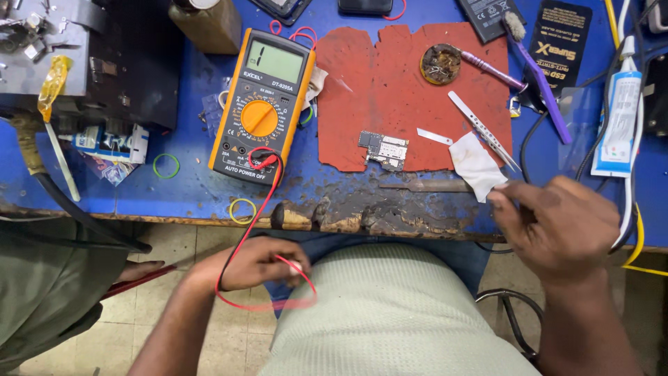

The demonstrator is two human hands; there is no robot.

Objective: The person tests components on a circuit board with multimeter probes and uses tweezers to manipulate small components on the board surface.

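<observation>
My left hand (254, 263) is low over my lap, below the bench edge, closed around a red test lead wire (259, 202) that loops up to an orange and grey multimeter (263, 104) on the blue bench. My right hand (557, 219) hovers at the bench's front right, fingertips pinched at the corner of a white tissue (474, 163); whether it grips the tissue is unclear. A small phone circuit board (383, 149) lies on a red heat mat (410, 90), with metal tweezers (483, 129) beside the tissue.
A purple toothbrush (539, 73), a round tin of solder residue (440, 64), a white tube (618, 118) and cables crowd the right. A dark machine (90, 63) stands at left. Rubber bands (166, 166) lie about. The front edge (362, 216) is burnt. Another person's sleeve (49, 292) shows lower left.
</observation>
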